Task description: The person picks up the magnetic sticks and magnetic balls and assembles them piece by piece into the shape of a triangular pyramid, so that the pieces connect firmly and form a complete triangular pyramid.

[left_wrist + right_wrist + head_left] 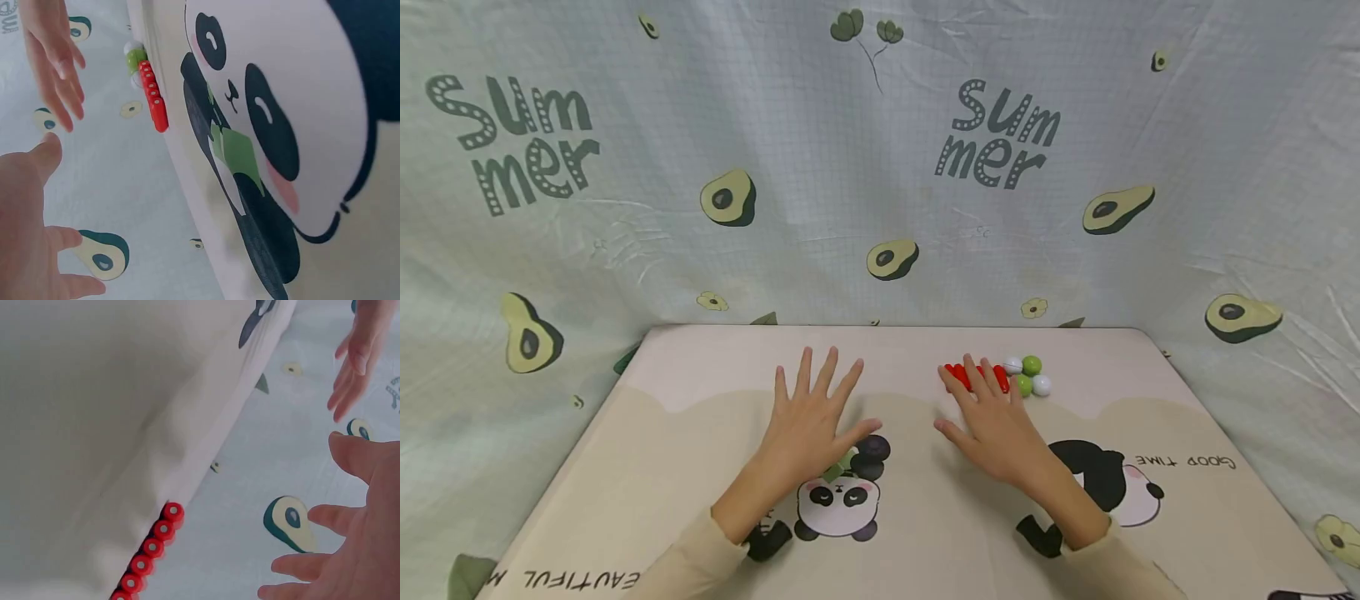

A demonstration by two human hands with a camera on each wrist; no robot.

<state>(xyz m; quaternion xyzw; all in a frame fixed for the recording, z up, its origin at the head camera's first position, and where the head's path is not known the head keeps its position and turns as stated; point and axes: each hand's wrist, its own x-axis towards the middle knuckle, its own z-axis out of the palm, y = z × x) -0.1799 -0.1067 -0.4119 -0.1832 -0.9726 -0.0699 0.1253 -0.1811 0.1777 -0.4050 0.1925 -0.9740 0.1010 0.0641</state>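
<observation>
My left hand (805, 432) is spread flat above the table, fingers straight and holding nothing. To its right my right hand (1003, 437) is likewise spread, with nothing in it. Beyond the right hand's fingertips lies a row of several short red rods (1002, 379), partly covered by the fingers in the head view. From the right wrist, each red rod (164, 530) shows a round end with a pale dot. Beside the row sit green balls (1032, 365) and white balls (1041, 385), close together; the left wrist view also shows the red row (154, 100).
A beige and pink cloth with printed animals covers the table (917, 517). Behind the far edge hangs a pale curtain (820, 258) with avocado prints, which also runs along both sides.
</observation>
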